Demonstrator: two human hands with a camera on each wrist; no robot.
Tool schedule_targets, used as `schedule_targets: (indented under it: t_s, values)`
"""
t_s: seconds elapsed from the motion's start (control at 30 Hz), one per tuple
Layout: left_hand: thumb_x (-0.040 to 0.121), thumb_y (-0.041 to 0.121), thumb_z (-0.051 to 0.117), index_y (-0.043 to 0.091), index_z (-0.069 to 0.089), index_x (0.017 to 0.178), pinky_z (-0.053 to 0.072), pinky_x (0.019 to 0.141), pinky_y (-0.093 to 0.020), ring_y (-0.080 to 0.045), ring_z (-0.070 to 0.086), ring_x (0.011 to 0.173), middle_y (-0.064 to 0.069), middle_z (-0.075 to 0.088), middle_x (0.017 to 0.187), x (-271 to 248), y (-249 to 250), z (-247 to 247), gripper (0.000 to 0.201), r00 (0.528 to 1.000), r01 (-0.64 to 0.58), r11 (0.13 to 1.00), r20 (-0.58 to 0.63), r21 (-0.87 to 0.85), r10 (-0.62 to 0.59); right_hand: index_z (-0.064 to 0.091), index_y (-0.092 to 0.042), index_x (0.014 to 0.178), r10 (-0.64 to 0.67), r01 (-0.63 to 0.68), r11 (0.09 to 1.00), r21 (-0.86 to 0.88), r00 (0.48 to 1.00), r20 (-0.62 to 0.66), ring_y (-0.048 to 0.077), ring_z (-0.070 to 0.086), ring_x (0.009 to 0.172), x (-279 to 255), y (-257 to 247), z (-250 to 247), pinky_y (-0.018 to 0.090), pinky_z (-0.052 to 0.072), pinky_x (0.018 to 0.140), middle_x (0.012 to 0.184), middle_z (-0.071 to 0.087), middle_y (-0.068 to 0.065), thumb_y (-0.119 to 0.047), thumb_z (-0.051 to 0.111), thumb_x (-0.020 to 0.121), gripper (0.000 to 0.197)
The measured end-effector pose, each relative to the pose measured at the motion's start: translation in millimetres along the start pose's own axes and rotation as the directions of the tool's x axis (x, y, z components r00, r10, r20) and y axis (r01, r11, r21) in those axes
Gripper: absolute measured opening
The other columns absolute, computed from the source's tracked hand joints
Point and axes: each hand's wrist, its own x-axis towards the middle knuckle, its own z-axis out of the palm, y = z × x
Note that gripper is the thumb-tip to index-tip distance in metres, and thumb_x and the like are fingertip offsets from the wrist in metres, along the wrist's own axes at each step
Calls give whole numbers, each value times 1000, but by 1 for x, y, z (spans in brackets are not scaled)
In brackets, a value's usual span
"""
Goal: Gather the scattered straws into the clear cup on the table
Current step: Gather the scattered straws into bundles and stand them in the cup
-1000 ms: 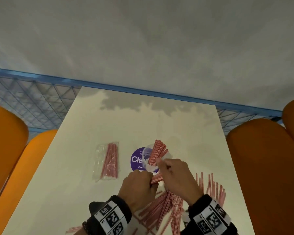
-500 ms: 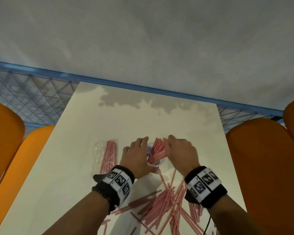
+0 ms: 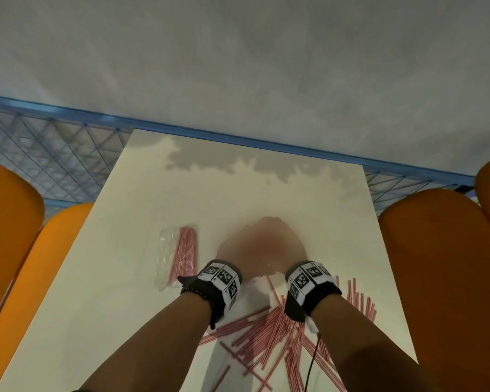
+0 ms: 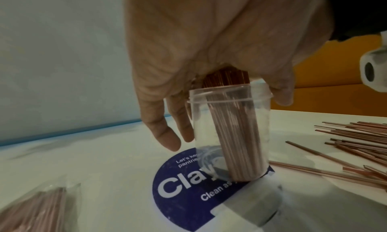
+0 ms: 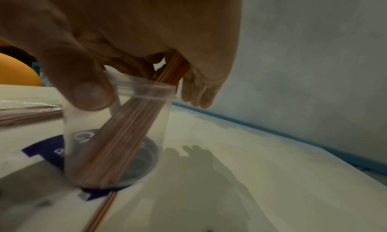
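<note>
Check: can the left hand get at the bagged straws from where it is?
Probably yes. The bag lies just left of the left hand, nothing between, though the hand is cupped over the cup.

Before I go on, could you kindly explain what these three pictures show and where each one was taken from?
No robot here: a person works with bare hands and wears three cameras. The head view looks down at the table; each wrist view looks along one hand. The left hand and right hand cup the top of a clear cup that stands on a blue sticker and holds a leaning bundle of straws. Whether either grip closes on the bundle is unclear. More loose straws lie nearer the person, and a plastic bag of straws lies to the left.
</note>
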Motion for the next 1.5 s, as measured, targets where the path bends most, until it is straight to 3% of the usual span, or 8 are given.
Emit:
schedule_targets:
  t_s: [0.27,0.37,0.47,0.57,0.77,1.2,1.37,1.5]
  values:
    - [61,64,76,22,-4,153,25,114,-55,-25,17,146,-5,6,162,-26,7,-27,129,999,45,999,14,-2,-45,35,-13,145,22,-13,993,118,997,-71,28,40,134,-29,1,-36,45,34,110,147,41,13,-41,27,103,51]
    - [82,51,66,19,47,130,48,92,-40,-23,55,114,-4,53,130,-76,-6,-48,60,986,21,996,-165,-90,-36,59,-16,110,-33,56,989,135,985,-172,17,57,95,-80,7,-48,32,46,84,108,58,4,-31,42,101,25]
    - [90,45,59,24,58,84,44,67,-29,-16,60,79,7,62,85,-144,-34,-45,21,978,184,983,-98,-7,-183,55,-17,79,-19,6,996,91,990,139,9,54,64,-141,13,-33,20,42,60,76,57,-4,-28,48,98,23]
    - [87,56,56,22,55,89,49,75,-33,-20,60,86,2,64,96,-209,-67,-9,34,911,372,912,121,171,-394,45,-17,71,45,-19,998,-57,865,500,4,38,55,-206,28,11,17,36,59,67,42,-8,-47,50,95,39]
    - [40,99,47,24,44,117,48,81,-28,-11,51,95,8,51,112,-286,-73,71,108,913,330,923,180,198,-365,50,-15,109,227,-193,974,-121,774,592,13,51,85,-286,23,70,27,45,76,104,57,1,-63,62,80,57]
    - [91,10,56,18,59,110,43,65,-27,-20,58,87,0,58,99,-257,-77,103,21,971,218,975,-112,49,-211,59,-21,90,-30,36,999,-7,923,384,21,59,89,-218,4,73,32,46,70,96,59,-4,-16,62,88,6]
    - [68,59,74,19,46,133,40,98,-38,-23,47,121,-1,50,134,-251,-87,88,81,964,232,966,-158,116,-213,25,-16,148,-180,307,916,-258,891,418,31,24,143,-177,16,54,52,26,115,157,26,6,-56,77,67,104]
    - [40,90,60,17,-3,153,7,116,-53,-25,-2,149,0,-6,162,-242,-103,77,148,926,366,905,13,216,-378,-14,-19,153,-93,400,811,-426,808,581,31,-14,148,-153,24,53,55,-4,116,160,-20,7,-68,77,56,142]
